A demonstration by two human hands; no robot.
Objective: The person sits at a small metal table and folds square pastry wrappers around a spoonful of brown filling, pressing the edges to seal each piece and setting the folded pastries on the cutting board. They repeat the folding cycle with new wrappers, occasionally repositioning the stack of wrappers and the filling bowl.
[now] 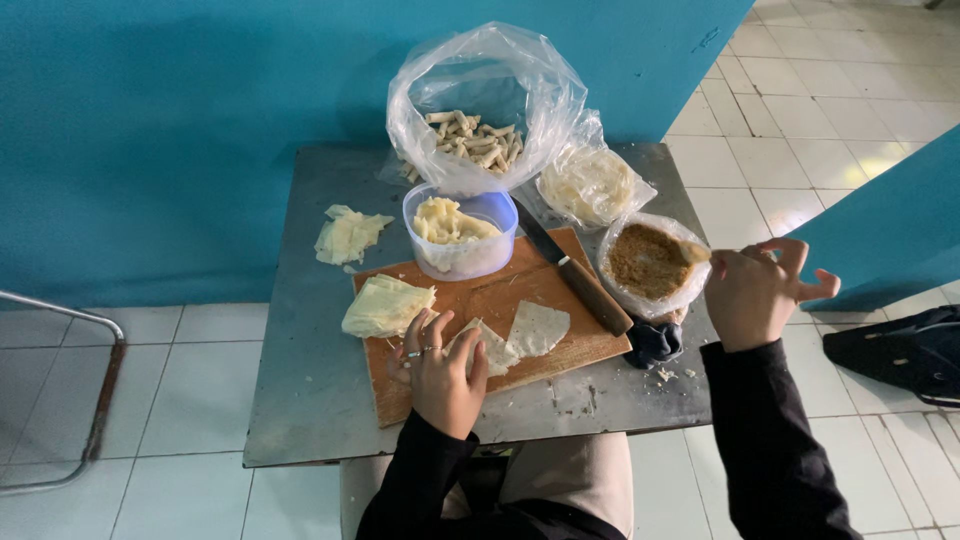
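Left hand (440,375) lying open, pressing a wrapper (488,347) on the board (480,300); right hand (752,295) pinching filling at the brown-filled bag (650,262) overhanging the counter (310,380) edge

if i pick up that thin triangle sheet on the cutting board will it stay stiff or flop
The triangular sheet looks very thin and lies flat on the cutting board, so it would probably droop when lifted. The stack of similar sheets sags at its edges, suggesting soft, pliable stuff. It probably weighs little and may tear if pulled.
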